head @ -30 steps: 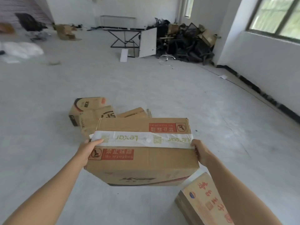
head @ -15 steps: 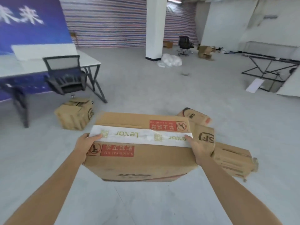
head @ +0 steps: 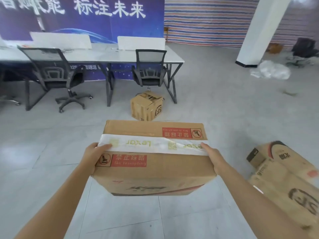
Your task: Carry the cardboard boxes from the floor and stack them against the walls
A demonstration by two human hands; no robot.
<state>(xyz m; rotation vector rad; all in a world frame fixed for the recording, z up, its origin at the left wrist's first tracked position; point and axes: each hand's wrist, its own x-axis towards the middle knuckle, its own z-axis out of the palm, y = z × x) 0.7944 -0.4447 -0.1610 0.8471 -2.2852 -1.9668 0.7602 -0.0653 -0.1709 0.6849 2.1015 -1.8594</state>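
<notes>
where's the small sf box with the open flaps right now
In the head view the small box stands on the floor at centre, in front of the right-hand office chair near the right end of the white desk, beyond the carried box.

The carried box (head: 155,171) was brown with red labels (head: 128,160) and white tape (head: 151,144) lettered yellow-green. Beyond it were a brown box (head: 143,107) with a black logo, a white worktop (head: 120,56) and a blue banner (head: 103,26); beyond it to the right, a red-blue-white striped sheet (head: 207,23)

Grey floor (head: 215,104) under open box (head: 145,107), desk (head: 120,56)
</notes>
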